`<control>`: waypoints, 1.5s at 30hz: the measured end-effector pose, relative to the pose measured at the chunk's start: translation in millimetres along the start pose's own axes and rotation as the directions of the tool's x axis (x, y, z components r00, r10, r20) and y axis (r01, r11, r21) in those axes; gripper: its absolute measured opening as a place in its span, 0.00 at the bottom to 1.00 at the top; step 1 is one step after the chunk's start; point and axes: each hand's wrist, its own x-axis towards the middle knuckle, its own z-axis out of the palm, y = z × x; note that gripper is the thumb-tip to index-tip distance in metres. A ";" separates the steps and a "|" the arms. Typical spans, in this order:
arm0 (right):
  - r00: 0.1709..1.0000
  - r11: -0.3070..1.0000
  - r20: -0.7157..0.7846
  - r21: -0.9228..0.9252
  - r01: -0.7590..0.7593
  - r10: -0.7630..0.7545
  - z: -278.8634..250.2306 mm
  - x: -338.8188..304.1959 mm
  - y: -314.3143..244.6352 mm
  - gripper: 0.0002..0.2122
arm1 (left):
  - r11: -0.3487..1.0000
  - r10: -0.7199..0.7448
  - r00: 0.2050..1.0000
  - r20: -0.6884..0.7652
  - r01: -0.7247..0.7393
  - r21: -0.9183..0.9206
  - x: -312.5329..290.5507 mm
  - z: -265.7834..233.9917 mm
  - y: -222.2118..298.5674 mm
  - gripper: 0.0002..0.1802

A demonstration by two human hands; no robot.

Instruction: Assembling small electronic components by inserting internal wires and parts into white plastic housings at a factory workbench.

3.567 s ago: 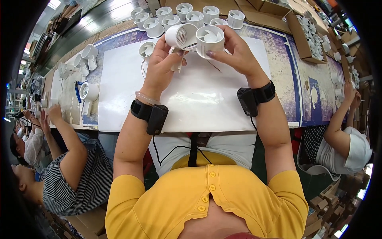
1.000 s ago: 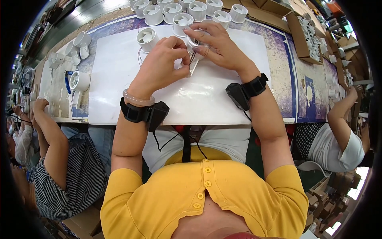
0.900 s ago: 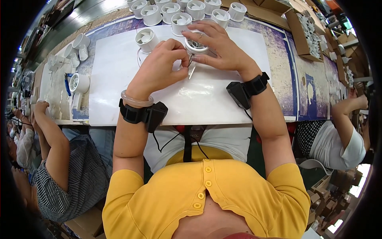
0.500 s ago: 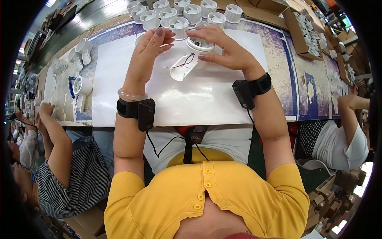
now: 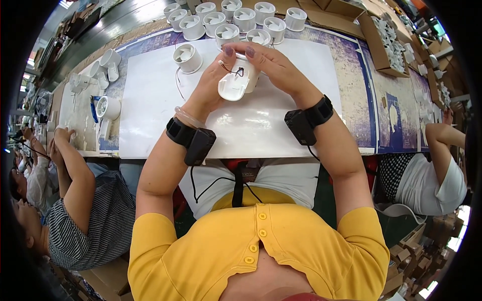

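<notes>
A white plastic fan housing (image 5: 232, 89) with a flat, rounded handle part lies between my two hands over the white sheet. Thin dark wires with a small white connector come out of its handle side. My left hand (image 5: 213, 83) wraps its left side, with the thumb on top. Over its far and right side curls my right hand (image 5: 275, 64), hiding most of the round part. Close to my left fingers stands a round white fan unit (image 5: 187, 58) with blades inside and a thin wire trailing from it.
Several white fan units (image 5: 244, 20) stand in rows at the far edge. To the left are blue-handled pliers (image 5: 94, 109) and a white fan with handle (image 5: 107, 107). A cardboard box (image 5: 384, 50) of white parts sits at the right. Co-workers (image 5: 90, 215) sit on both sides.
My left hand has come right and nearer, from open beside the housing to closed around it. My right hand has shifted over the housing's far side. The fan unit at left is now uncovered.
</notes>
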 end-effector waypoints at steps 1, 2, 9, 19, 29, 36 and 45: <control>1.000 1.000 -0.006 -0.006 -0.029 0.029 1.9 -0.1 1.7 0.21 | 1.000 0.018 1.000 0.007 -0.018 0.012 -0.2 -0.1 -0.7 0.32; 1.000 1.000 -0.005 -0.005 -0.031 0.031 3.2 0.5 2.2 0.21 | 1.000 0.017 1.000 0.006 -0.017 0.012 -0.7 -0.2 -0.9 0.32; 0.998 0.999 -0.049 -0.008 0.047 -0.048 10.2 2.7 2.4 0.18 | 1.000 0.011 0.999 -0.031 -0.010 0.026 -3.8 4.8 5.2 0.33; 0.996 0.990 -0.002 -0.109 0.089 -0.090 8.4 4.3 5.0 0.17 | 0.997 -0.024 0.993 -0.114 0.033 0.074 -9.1 8.9 9.1 0.33; 0.942 0.908 -0.061 -0.294 0.299 -0.330 11.5 8.0 9.7 0.14 | 0.985 0.140 0.988 -0.058 -0.133 0.109 0.0 3.7 6.1 0.28; 0.840 0.638 -0.051 -0.677 0.368 -0.539 -6.5 1.1 -17.9 0.11 | 0.984 0.149 0.987 -0.067 -0.141 0.110 -0.7 0.6 9.6 0.26; 0.825 0.496 0.188 -0.720 0.485 -0.533 -1.5 0.5 -30.0 0.10 | 0.935 0.185 0.982 -0.026 -0.168 0.311 6.3 -8.1 2.5 0.33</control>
